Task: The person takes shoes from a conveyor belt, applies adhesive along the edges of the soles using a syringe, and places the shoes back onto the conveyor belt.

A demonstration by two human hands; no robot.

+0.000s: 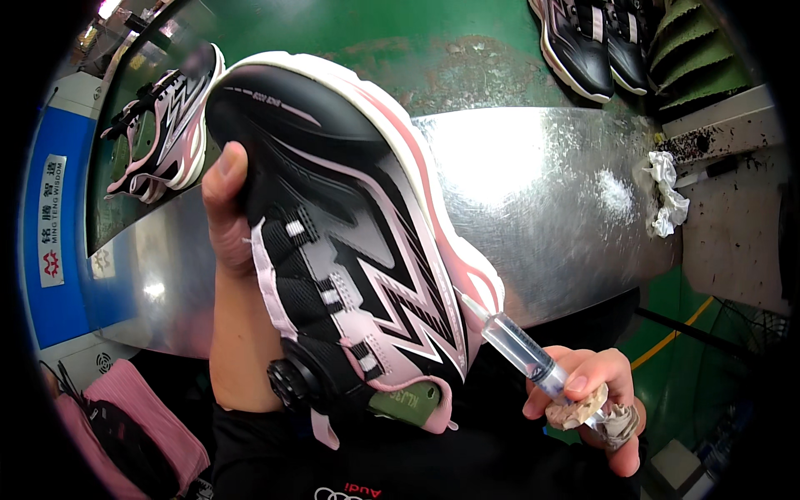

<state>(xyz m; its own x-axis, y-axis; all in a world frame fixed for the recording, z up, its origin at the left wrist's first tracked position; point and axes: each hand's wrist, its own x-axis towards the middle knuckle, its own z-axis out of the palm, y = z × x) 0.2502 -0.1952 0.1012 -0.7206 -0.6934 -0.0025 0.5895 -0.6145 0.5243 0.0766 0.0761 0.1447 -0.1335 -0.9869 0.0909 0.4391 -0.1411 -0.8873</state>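
Head view: shoe [350,208] held toe-up in front of worktop [558,258], syringe [518,348] nr heel.
L hand [227,212] grip closed on shoe's L side; R hand [596,383] grip closed on syringe, tip at midsole/upper seam. Room to move R of shoe, across steel to crumpled tissue [664,196]; worktop's near edge runs behind heel. Smooth blk toe, wavy pink/wht midsole, round blk dial [293,382]; syringe = clear plastic cyl.; tan wrap [579,408] on R fingers. Worktop: shiny steel w/ wht powdery patch [617,197], worn green surface [467,54] beyond; another shoe [175,137] far L, shoe pair [579,54] far R. Green floor [679,367] w/ yellow line, lower R.
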